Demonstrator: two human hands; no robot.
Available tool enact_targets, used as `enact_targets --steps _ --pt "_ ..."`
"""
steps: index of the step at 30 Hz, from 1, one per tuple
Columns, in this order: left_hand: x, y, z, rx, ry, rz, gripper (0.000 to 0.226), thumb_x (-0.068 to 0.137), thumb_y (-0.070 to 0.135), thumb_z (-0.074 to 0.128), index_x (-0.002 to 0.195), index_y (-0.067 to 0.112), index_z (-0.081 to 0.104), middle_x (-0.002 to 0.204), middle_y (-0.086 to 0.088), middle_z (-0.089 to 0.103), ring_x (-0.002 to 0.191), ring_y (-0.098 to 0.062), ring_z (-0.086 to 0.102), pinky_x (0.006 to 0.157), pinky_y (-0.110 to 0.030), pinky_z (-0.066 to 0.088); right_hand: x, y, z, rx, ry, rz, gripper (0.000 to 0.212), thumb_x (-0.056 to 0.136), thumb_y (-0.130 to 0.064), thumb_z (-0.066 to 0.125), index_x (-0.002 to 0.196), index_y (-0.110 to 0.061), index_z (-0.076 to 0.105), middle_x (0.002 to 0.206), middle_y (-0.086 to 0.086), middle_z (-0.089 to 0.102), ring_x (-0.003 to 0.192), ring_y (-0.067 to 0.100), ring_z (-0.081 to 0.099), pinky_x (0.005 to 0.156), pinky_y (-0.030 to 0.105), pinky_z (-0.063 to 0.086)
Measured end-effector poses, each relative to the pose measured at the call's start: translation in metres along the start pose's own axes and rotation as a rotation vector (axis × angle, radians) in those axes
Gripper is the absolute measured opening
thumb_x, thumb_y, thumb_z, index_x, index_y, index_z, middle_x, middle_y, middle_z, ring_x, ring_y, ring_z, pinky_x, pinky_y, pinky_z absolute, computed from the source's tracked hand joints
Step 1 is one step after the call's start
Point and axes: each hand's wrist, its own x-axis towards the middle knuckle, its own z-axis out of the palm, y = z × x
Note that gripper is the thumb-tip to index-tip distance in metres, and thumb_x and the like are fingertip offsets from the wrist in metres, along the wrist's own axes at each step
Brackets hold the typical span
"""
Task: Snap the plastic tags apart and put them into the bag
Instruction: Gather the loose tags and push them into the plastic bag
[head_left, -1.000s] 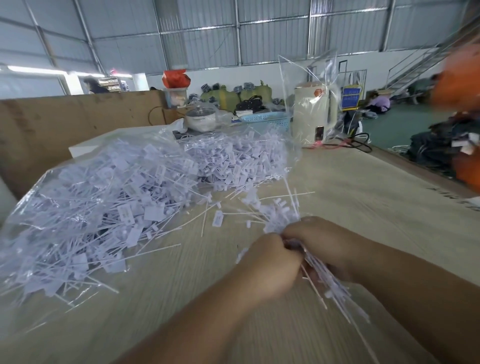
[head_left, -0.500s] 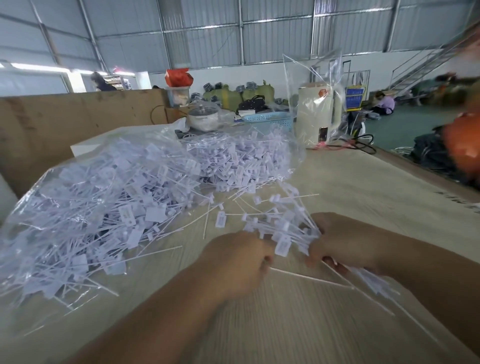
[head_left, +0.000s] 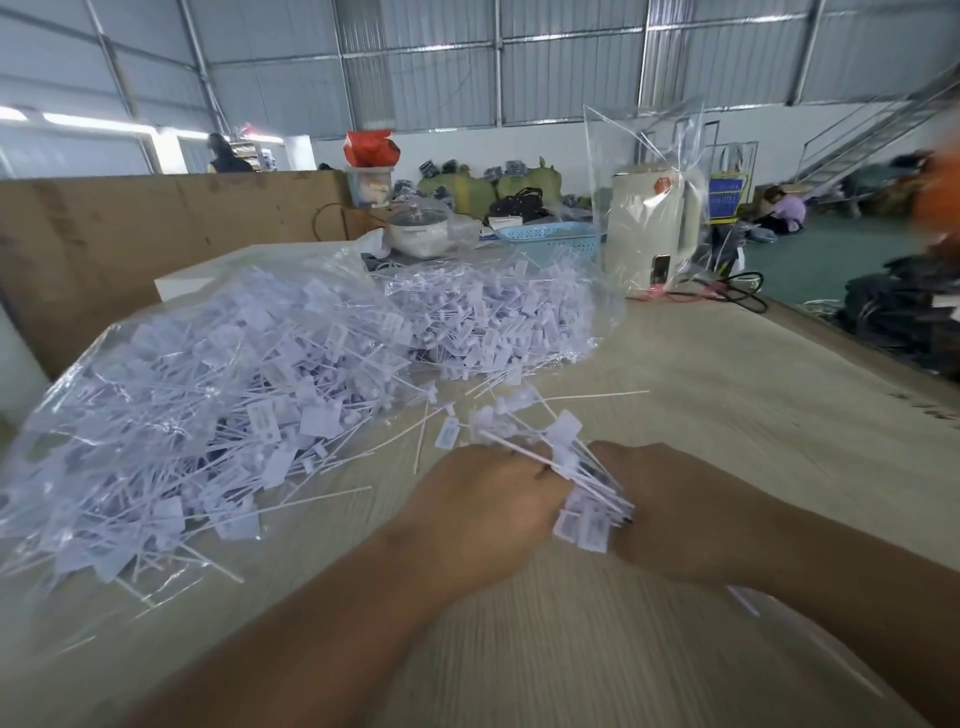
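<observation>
A bundle of white plastic tags (head_left: 579, 488) with thin tails sits between my two hands, low in the middle of the view. My left hand (head_left: 478, 514) grips the bundle from the left, its fingers curled around it. My right hand (head_left: 670, 509) holds the same bundle from the right; its fingertips are hidden behind the tags. A clear plastic bag (head_left: 171, 415) heaped with loose white tags lies on the left of the table. A second clear bag of tags (head_left: 498, 317) lies behind it. Loose tags (head_left: 447, 431) lie scattered ahead of my hands.
The wooden table (head_left: 753, 395) stretches right to its edge. At the back stand a cream kettle (head_left: 649, 228) under clear film, a blue basket (head_left: 550, 239), a small pot (head_left: 418, 231) and black cables (head_left: 737, 288). A brown board (head_left: 130, 244) walls the left.
My hands, spread apart half a second ago with the tags fanned out, have come back together around the bundle. The tags' tails now point up-left rather than down-right.
</observation>
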Motion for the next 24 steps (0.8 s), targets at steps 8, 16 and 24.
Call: enact_targets --steps 8,16,24 --pt "0.007 -0.062 0.011 -0.055 -0.305 -0.489 0.052 0.086 0.022 0.062 0.135 0.026 0.047 0.121 0.003 0.048 0.111 -0.016 0.049 0.089 -0.035 0.047 -0.004 0.016 0.000 0.029 -0.072 -0.016 0.013 0.086 -0.029 0.060 0.087 -0.035 0.048 0.074 -0.006 0.061 0.060 0.006 0.058 0.058 0.029 0.049" --pt "0.038 -0.078 0.029 -0.095 -0.359 -0.497 0.034 0.088 0.029 0.066 0.117 0.015 0.055 0.115 -0.002 0.048 0.109 -0.021 0.049 0.086 -0.036 0.044 -0.007 0.026 -0.006 0.052 -0.059 -0.041 0.013 0.084 -0.031 0.061 0.085 -0.033 0.049 0.074 -0.006 0.061 0.059 0.008 0.058 0.056 0.030 0.049" --pt "0.023 -0.077 0.018 -0.064 -0.501 -0.450 0.025 0.093 0.028 0.048 0.069 0.026 0.040 0.083 0.003 0.053 0.080 -0.017 0.053 0.068 -0.033 0.042 0.001 0.038 -0.008 0.003 0.058 0.122 0.021 0.085 -0.041 0.063 0.081 -0.029 0.046 0.076 -0.009 0.058 0.064 0.006 0.057 0.056 0.025 0.046"
